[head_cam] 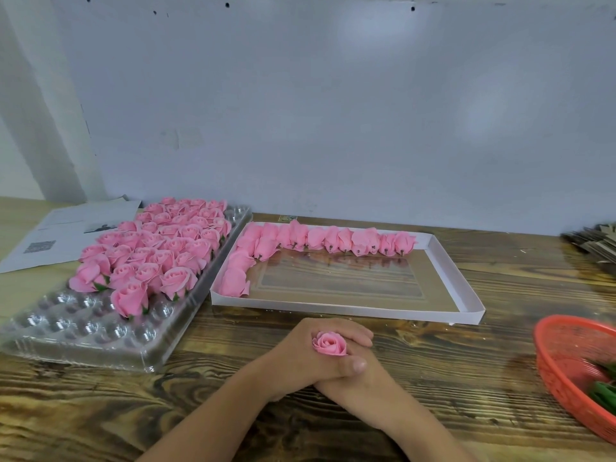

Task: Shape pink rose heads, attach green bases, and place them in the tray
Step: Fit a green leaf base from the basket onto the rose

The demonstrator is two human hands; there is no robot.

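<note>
We've got both hands, left hand (300,353) and right hand (360,375), cupped round one soft pink rose head (329,343), shaping it. Next it probably needs a green base from the red mesh plastic basket (566,365) off to the rose's right.

You've got a pink rose (330,344) in view, more pink roses (150,251) with green bases on the clear tray (83,331), pink ones in the white box (463,288), a red-orange basket (563,358) of green pieces (603,391), and a dark-grained brown wooden table (233,388).
</note>
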